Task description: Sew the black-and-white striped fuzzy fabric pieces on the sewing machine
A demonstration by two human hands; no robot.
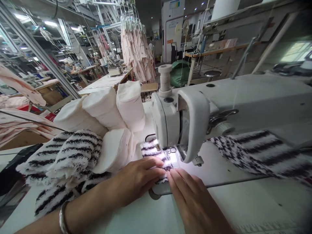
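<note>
A small piece of fluffy black-and-white striped fabric [149,150] lies under the needle area of a white sewing machine [168,125], lit by its lamp. My left hand [138,177], with a silver bangle at the wrist, has its fingers closed together on the fabric's near part. Close beside it, my right hand [191,201] holds the fabric's right edge at the fingertips, its thumb hidden. The fingertips of both hands nearly meet just in front of the presser foot, which is partly hidden by the machine head.
Left of the machine lie a heap of striped fabric [73,152] and several stacks of white cut pieces [131,105]. More striped fabric [258,151] rests under the machine arm at right. Pink garments [136,48] hang behind, and a green sack [180,73] stands on the floor.
</note>
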